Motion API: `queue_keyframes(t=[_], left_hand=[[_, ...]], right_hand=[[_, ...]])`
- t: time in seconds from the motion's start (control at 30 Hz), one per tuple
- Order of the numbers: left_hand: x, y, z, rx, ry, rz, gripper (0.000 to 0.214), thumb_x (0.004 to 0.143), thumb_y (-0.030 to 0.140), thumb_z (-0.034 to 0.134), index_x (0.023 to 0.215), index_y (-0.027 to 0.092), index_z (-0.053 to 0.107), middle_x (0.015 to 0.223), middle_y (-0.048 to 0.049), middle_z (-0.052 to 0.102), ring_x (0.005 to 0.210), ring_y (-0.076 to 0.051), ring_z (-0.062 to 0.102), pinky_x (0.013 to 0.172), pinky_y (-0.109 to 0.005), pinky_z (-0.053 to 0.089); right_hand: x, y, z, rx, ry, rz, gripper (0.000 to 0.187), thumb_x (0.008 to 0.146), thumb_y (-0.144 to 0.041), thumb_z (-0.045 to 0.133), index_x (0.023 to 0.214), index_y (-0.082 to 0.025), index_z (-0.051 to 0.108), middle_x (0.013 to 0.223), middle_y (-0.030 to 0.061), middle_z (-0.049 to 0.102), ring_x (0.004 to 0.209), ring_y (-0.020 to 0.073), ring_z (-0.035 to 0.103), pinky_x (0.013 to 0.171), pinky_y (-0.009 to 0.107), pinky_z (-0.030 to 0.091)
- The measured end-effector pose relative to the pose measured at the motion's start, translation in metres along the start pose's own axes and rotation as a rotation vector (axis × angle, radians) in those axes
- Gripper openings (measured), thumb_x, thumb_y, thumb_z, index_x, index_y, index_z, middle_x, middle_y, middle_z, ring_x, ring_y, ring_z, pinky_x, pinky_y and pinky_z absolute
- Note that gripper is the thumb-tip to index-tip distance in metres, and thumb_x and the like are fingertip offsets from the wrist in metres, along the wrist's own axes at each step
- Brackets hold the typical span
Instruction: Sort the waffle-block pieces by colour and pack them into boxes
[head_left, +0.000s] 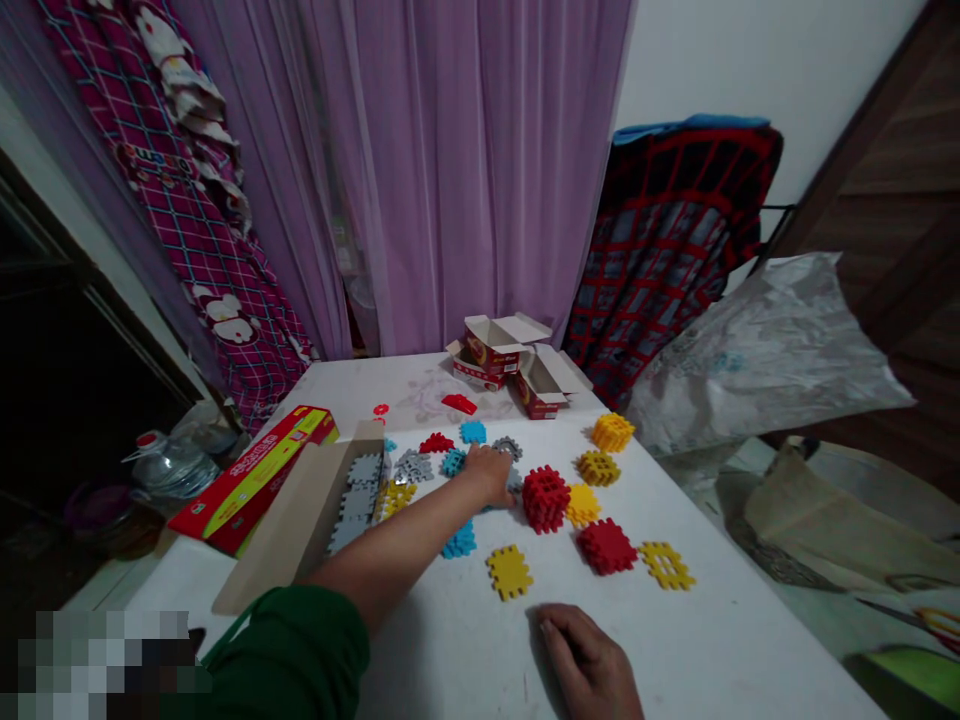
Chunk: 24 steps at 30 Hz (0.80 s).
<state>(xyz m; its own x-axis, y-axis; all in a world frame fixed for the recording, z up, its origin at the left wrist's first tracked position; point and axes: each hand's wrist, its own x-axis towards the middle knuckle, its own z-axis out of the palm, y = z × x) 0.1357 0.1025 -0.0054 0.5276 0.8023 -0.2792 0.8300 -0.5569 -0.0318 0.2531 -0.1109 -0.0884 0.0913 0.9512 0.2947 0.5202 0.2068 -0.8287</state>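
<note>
My left hand (487, 474) reaches out over the middle of the table, down among loose interlocking plastic pieces. Its fingertips are mostly hidden, so I cannot tell whether it grips one. Close around it lie a grey gear-like piece (508, 447), a teal piece (454, 461) and a blue square piece (472, 432). Just right of it stands a red cube of joined pieces (546, 498). My right hand (589, 663) rests at the table's near side with its fingers curled in and nothing visible in them. Ahead of it lies a flat yellow piece (509, 572).
An opened cardboard box (274, 535) with grey pieces (358, 498) lies at left, beside a red-and-yellow box (255, 475). Small red boxes (491, 355) stand at the back. Red stacked pieces (606, 546) and yellow stacks (598, 467) sit on the right.
</note>
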Motion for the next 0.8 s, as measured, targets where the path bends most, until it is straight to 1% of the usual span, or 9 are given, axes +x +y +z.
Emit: queue_keyframes(t=[0.13,0.27,0.37,0.5,0.57,0.63,0.67,0.73,0.8], left_hand=[[0.004,0.002,0.006,-0.008,0.016,-0.014,0.06,0.073,0.048,0.07,0.121,0.016,0.053,0.123,-0.0172,0.063,0.122,-0.032,0.053,0.107,-0.045,0.034],[0.006,0.001,0.004,-0.02,0.029,-0.043,0.059,0.071,0.045,0.072,0.119,0.015,0.055,0.121,-0.017,0.064,0.119,-0.032,0.056,0.103,-0.043,0.039],[0.003,0.0,-0.003,-0.033,0.059,-0.056,0.056,0.072,0.046,0.07,0.117,0.016,0.057,0.12,-0.0154,0.066,0.118,-0.031,0.057,0.102,-0.042,0.04],[-0.01,-0.008,-0.021,-0.048,0.126,-0.054,0.053,0.074,0.047,0.068,0.116,0.016,0.058,0.12,-0.0136,0.066,0.118,-0.03,0.056,0.104,-0.041,0.038],[-0.023,-0.02,-0.033,-0.049,0.161,-0.053,0.054,0.074,0.048,0.067,0.117,0.016,0.058,0.122,-0.0128,0.065,0.119,-0.03,0.055,0.104,-0.041,0.037],[-0.041,-0.041,-0.045,-0.044,0.205,-0.062,0.055,0.074,0.048,0.066,0.119,0.018,0.057,0.124,-0.0124,0.064,0.12,-0.03,0.054,0.103,-0.041,0.038],[-0.053,-0.055,-0.05,-0.04,0.23,-0.076,0.055,0.075,0.048,0.065,0.121,0.018,0.056,0.125,-0.0121,0.063,0.119,-0.03,0.055,0.102,-0.041,0.039],[-0.077,-0.086,-0.058,-0.024,0.296,-0.132,0.053,0.074,0.049,0.064,0.118,0.02,0.058,0.117,-0.0105,0.067,0.113,-0.031,0.059,0.098,-0.042,0.041],[-0.103,-0.119,-0.063,-0.006,0.303,-0.224,0.054,0.074,0.05,0.064,0.118,0.02,0.059,0.115,-0.0111,0.068,0.11,-0.032,0.06,0.095,-0.042,0.043]], right_hand=[[0.001,0.0,0.0,-0.001,0.015,-0.009,0.026,0.088,-0.036,0.053,0.082,-0.023,0.074,0.081,0.0056,0.075,0.073,0.0192,0.071,0.067,0.023,0.058],[0.0,0.003,0.001,-0.019,-0.012,-0.004,0.028,0.09,-0.036,0.05,0.083,-0.022,0.074,0.083,0.0062,0.075,0.076,0.0192,0.071,0.069,0.023,0.057],[-0.002,0.009,0.002,-0.049,-0.039,0.004,0.03,0.09,-0.039,0.049,0.085,-0.022,0.074,0.085,0.0066,0.075,0.077,0.0193,0.071,0.07,0.023,0.057],[-0.003,0.017,0.002,-0.068,-0.048,0.001,0.03,0.089,-0.041,0.051,0.087,-0.023,0.075,0.088,0.0056,0.076,0.078,0.0197,0.072,0.071,0.023,0.058],[-0.003,0.019,0.001,-0.07,-0.053,-0.001,0.03,0.088,-0.042,0.052,0.087,-0.024,0.075,0.088,0.005,0.076,0.079,0.0197,0.072,0.071,0.023,0.058],[-0.003,0.019,0.001,-0.075,-0.056,-0.004,0.03,0.088,-0.042,0.052,0.087,-0.024,0.075,0.089,0.0048,0.076,0.079,0.0199,0.072,0.071,0.023,0.058],[-0.003,0.018,0.0,-0.077,-0.054,-0.008,0.03,0.088,-0.043,0.052,0.087,-0.024,0.075,0.089,0.0049,0.076,0.079,0.02,0.072,0.071,0.023,0.058],[-0.003,0.017,0.0,-0.084,-0.055,-0.018,0.031,0.087,-0.043,0.052,0.086,-0.023,0.075,0.088,0.0052,0.076,0.079,0.0201,0.072,0.071,0.023,0.058],[-0.003,0.015,-0.001,-0.09,-0.058,-0.027,0.031,0.087,-0.043,0.052,0.086,-0.024,0.076,0.088,0.0048,0.076,0.078,0.0198,0.073,0.07,0.022,0.058]])
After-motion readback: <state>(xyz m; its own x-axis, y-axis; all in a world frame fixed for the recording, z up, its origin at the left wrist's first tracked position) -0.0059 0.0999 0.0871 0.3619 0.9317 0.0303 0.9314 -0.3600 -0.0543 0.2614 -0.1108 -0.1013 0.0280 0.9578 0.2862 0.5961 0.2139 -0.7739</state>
